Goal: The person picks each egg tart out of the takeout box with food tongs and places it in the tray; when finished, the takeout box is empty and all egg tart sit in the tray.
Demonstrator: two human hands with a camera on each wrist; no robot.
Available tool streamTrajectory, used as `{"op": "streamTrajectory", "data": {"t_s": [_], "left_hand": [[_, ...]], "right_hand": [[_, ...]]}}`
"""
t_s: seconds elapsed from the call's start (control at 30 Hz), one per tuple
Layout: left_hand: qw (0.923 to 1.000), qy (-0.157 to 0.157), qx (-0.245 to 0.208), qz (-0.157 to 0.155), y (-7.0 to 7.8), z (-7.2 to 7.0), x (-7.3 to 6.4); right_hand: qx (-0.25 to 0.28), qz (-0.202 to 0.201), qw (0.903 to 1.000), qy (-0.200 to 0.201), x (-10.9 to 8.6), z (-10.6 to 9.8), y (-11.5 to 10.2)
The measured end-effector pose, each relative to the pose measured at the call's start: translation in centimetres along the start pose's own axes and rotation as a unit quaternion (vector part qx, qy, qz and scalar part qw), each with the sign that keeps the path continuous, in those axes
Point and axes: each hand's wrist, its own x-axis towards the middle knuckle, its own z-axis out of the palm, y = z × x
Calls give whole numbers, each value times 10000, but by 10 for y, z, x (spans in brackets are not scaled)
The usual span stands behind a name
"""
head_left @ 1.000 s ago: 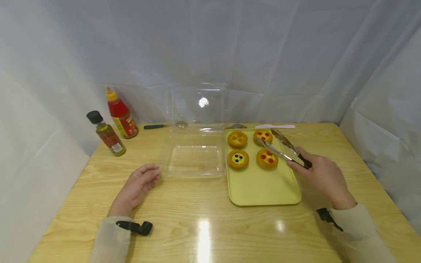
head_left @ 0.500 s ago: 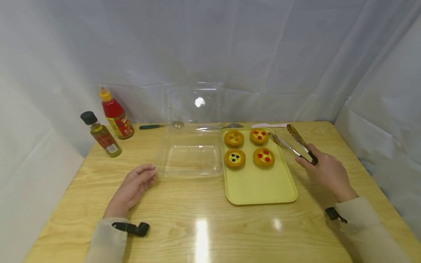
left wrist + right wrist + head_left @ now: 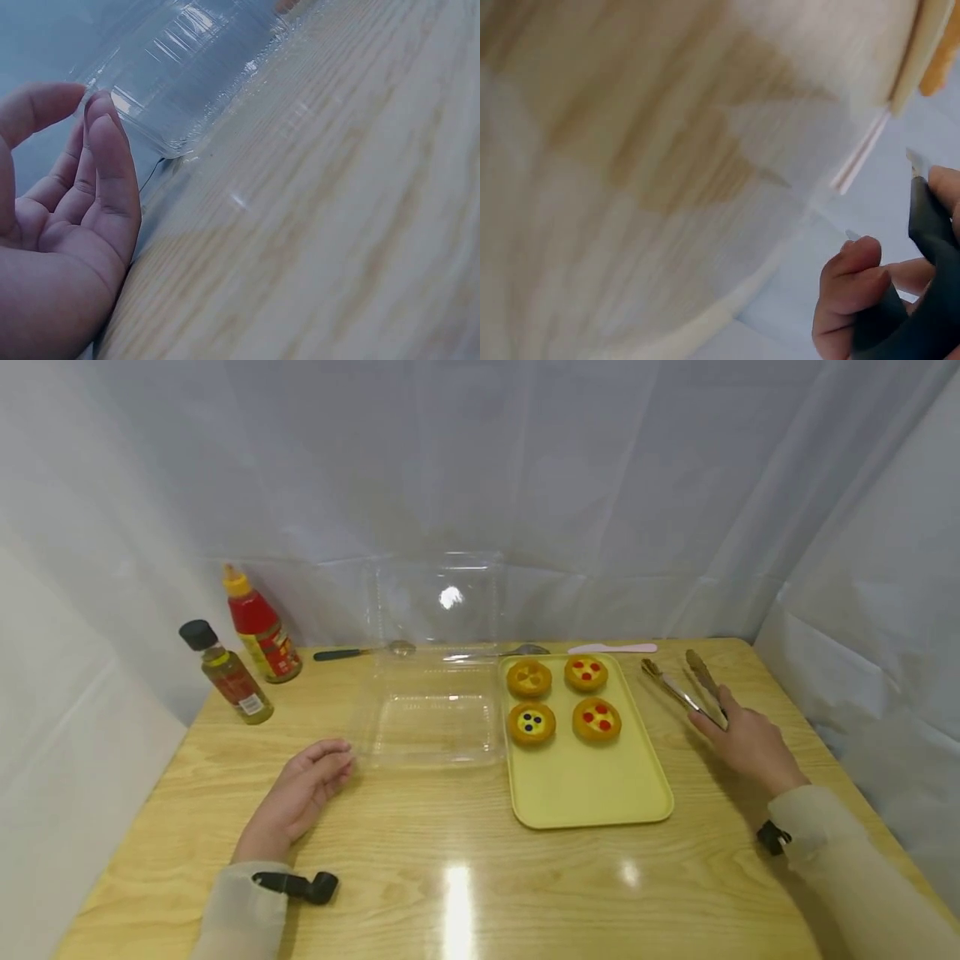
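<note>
My right hand (image 3: 753, 743) grips a pair of metal tongs (image 3: 678, 692) by their black handles, to the right of the yellow tray (image 3: 592, 785). The tongs' arms are spread, with nothing between the tips. In the right wrist view, fingers (image 3: 855, 289) wrap the dark handles (image 3: 930, 232). Several small tarts (image 3: 597, 720) sit on the tray's far half, topped with red, blue or orange pieces. At the near left corner of an opened clear plastic container (image 3: 435, 727), my left hand (image 3: 303, 793) pinches the edge between thumb and fingertips, as the left wrist view shows.
A red sauce bottle (image 3: 262, 631) and an oil bottle (image 3: 232, 681) stand at the back left. Along the far edge lie a green-handled spoon (image 3: 341, 654), a fork (image 3: 527, 650) and a pink knife (image 3: 615, 648). A white sheet hangs behind the table.
My right hand has carried the tongs rightward, from over the tarts to beyond the tray's right edge. My left hand has stayed at the container. The head view has shifted slightly.
</note>
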Motion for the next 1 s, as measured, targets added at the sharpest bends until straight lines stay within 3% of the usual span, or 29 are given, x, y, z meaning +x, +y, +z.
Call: {"op": "streamTrajectory", "data": {"t_s": [0.47,0.63,1.0], "left_hand": [[9999,69,131,-61,-2,-3,0],[9999,64,105,-26,-1,-2,0],[10000,-3,81,-41,0,-1,0]], "right_hand": [[-228,-135,9973,-682,15,2,15],[-505,65,9970,-584,16,-1,12],[-609,448,9899,-1201,11,-8,5]]}}
